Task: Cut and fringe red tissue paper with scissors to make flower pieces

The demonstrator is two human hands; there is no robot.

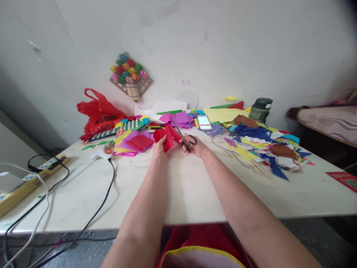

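Pinched in my left hand (159,149) is a piece of red crepe-like paper (168,138), held above the middle of the table. My right hand (198,148) grips a pair of scissors (186,143) with dark handles, the fingers in the loops. Their blades point up and left, close to the red paper's right side; whether they touch it I cannot tell. More red paper (175,134) shows between the hands. Left of my left hand lies a stack of coloured paper squares (137,143), pink, yellow and red.
Cables and a power strip (41,175) run along the left. A hot glue gun (105,152) lies near the stack. Paper scraps (275,149) heap on the right, before a green bottle (260,109). At the back are a lit phone (204,122), purple yarn (219,129) and a red bag (100,111).
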